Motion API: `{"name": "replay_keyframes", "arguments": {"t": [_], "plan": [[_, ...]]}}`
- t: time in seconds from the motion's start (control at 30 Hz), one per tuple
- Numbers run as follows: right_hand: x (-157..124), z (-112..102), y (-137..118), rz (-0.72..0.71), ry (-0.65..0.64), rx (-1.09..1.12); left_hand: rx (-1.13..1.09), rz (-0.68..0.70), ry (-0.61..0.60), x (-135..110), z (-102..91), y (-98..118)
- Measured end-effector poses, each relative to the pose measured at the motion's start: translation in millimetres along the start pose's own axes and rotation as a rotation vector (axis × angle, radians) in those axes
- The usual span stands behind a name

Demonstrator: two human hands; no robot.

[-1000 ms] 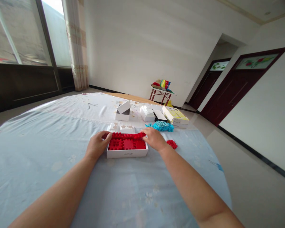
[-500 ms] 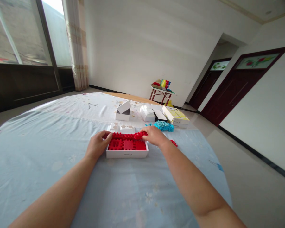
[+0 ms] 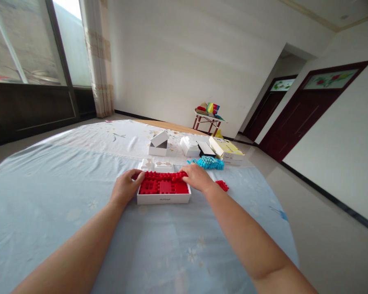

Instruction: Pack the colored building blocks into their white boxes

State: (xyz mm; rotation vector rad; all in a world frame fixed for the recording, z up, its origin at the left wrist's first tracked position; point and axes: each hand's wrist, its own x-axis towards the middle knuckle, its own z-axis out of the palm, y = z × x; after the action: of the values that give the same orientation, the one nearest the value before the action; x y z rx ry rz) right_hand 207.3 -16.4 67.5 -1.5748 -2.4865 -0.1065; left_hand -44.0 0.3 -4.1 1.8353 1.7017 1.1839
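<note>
White box (image 3: pixel 164 199) of red blocks (image 3: pixel 165 187), between my left hand (image 3: pixel 126 188) and right hand (image 3: pixel 197 178)
Long axis spans them; right pinches red blocks at its end, left touches opposite end, grip unclear to me

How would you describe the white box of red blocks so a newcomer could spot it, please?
On the rounded, blue cloth-covered table, look between the left hand and the right hand. The shallow white rectangular box there is the only one showing red plastic blocks.

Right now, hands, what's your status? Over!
Left hand at left end of white box. Right hand touching red pieces, right end. Blue pieces just beyond, not blocking.
</note>
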Motion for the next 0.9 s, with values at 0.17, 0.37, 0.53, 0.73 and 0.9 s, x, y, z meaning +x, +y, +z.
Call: {"name": "replay_keyframes", "arguments": {"t": [0.17,0.37,0.53,0.73,0.9], "plan": [[-0.9,6.5,3.6,-0.066,0.011,0.106,0.003,0.010,0.000,-0.1,-0.2,-0.6],[-5.5,4.2,9.1,-0.068,0.044,0.202,0.003,0.004,0.003,0.5,0.2,-1.6],[-9.5,-0.7,7.8,-0.042,0.092,0.177,-0.005,-0.008,-0.003,0.7,0.9,-0.6],[-8.8,3.4,7.4,-0.007,0.057,0.169,-0.016,-0.009,-0.008,0.6,0.3,0.4],[-6.4,13.5,8.7,-0.031,0.082,0.204,-0.011,-0.005,-0.005,0.3,-0.2,-1.1]]}}
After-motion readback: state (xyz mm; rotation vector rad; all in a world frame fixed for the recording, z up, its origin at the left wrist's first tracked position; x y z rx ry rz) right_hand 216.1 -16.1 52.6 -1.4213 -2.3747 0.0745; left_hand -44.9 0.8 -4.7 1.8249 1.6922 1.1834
